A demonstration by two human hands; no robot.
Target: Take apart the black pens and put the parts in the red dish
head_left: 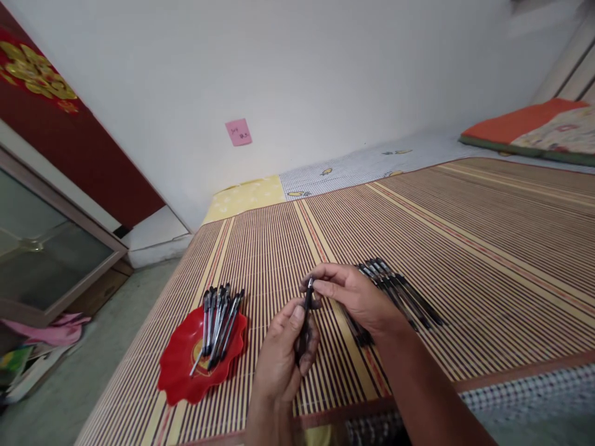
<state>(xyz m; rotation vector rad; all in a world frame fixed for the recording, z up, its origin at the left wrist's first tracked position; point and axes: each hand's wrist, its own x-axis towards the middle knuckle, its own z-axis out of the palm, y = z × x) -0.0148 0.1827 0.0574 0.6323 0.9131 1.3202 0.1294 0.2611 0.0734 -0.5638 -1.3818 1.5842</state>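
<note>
One black pen (307, 322) was up in both hands over the striped bamboo mat (488, 248). The left hand (281, 356) was wrapped around its lower barrel, the right hand (353, 294) pinching the top end. About eight more pens (218, 322) sat fanned out in one red plate (186, 365) off to the left, and a second pile of pens (404, 294), too bunched to count, lay just behind the right hand.

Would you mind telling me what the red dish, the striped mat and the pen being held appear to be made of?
The red dish looks like glossy moulded plastic, judging by its sheen and wavy scalloped rim. The striped mat seems to be woven bamboo or reed slats, matte, with fine parallel strips. The pen, gripped by the left hand and right hand, appears to be dark plastic with a shiny tip, possibly metal.
</note>
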